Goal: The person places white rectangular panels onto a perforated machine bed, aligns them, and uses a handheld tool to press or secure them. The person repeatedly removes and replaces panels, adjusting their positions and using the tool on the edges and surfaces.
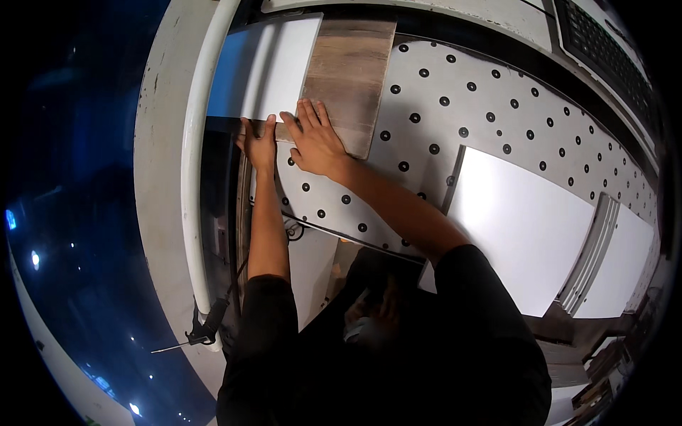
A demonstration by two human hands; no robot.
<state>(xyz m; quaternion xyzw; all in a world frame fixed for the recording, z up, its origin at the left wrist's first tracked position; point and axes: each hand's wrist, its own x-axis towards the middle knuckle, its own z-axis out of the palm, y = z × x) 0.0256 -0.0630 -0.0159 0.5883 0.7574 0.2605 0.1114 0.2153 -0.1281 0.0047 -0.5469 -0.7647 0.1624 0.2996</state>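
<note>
1. The white panel point(273, 67) lies at the worktop's point(430, 89) far left corner, apparently over a brown board point(349, 74) showing along its right and near edges.
2. Left hand point(257, 144): grip partly spread, thumb and fingers apart at the panel's near edge; cannot tell whether it clamps anything.
3. Right hand point(320, 147): grip wide, fingers splayed on the board near its near edge, grasping nothing.
4. Near the worktop's right end: a white sheet point(522, 224), with grey strips point(590, 252) alongside.
</note>
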